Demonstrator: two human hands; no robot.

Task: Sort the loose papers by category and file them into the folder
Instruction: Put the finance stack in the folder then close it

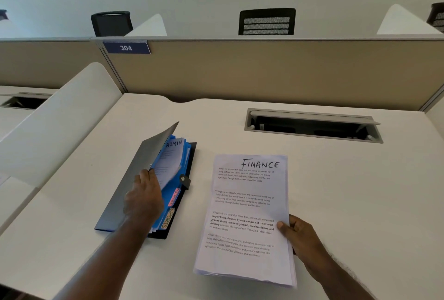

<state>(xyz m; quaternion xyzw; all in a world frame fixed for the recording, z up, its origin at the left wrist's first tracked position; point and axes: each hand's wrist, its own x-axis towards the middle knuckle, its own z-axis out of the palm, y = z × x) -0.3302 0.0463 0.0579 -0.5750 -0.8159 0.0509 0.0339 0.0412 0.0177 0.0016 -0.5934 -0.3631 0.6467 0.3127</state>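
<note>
A dark expanding folder (125, 194) with blue dividers lies on the white desk (336, 179), left of centre. My left hand (144, 198) grips the front cover and the first divider and holds them lifted. A sheet headed ADMIN (171, 155) shows inside the opened pocket. Pink and orange tabs, one reading SPORTS (167, 219), stick out along the folder's right edge. My right hand (300, 237) pinches the right edge of a stack of loose papers (247, 218), thumb on top. The top sheet is headed FINANCE.
A recessed cable tray (312, 125) with a raised grey flap is set into the desk at the back right. A beige partition (264, 71) with a 304 plate (126, 47) closes the back. A white side divider (55, 119) stands at the left.
</note>
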